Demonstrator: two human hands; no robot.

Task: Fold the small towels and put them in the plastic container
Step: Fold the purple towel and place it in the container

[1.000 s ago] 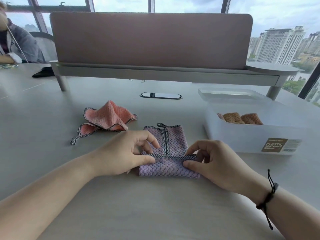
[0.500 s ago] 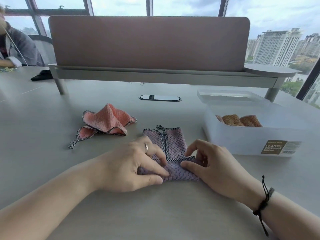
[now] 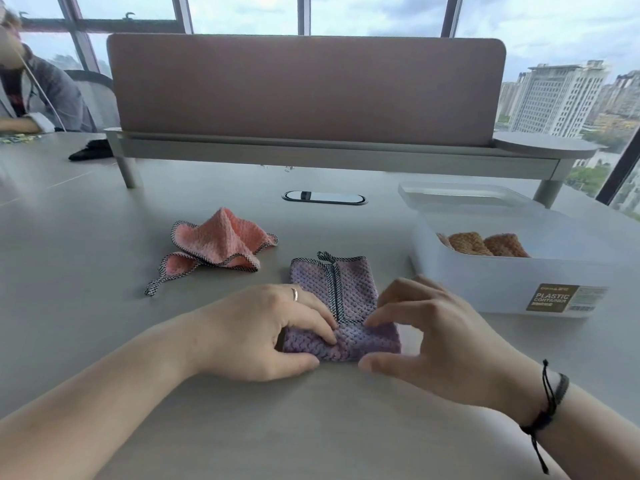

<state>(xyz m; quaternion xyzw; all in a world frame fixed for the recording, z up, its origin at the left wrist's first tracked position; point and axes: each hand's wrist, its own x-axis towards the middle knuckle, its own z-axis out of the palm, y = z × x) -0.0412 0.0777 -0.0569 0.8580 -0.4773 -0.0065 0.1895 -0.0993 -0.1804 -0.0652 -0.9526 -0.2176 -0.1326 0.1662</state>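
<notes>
The purple towel (image 3: 341, 306) lies partly folded on the grey table (image 3: 311, 427), its near edge turned up over itself. The left hand (image 3: 263, 336) pinches the fold's left end between thumb and fingers; the right hand (image 3: 440, 344) pinches its right end. A crumpled pink towel (image 3: 216, 245) sits to the left, well apart. The plastic container (image 3: 512, 282) on the right holds folded orange towels (image 3: 485, 244)

Bare table (image 3: 311, 427) lies open between the purple towel (image 3: 346, 296) and the plastic container (image 3: 502, 285); the pink towel (image 3: 218, 244) crowds the left.
</notes>
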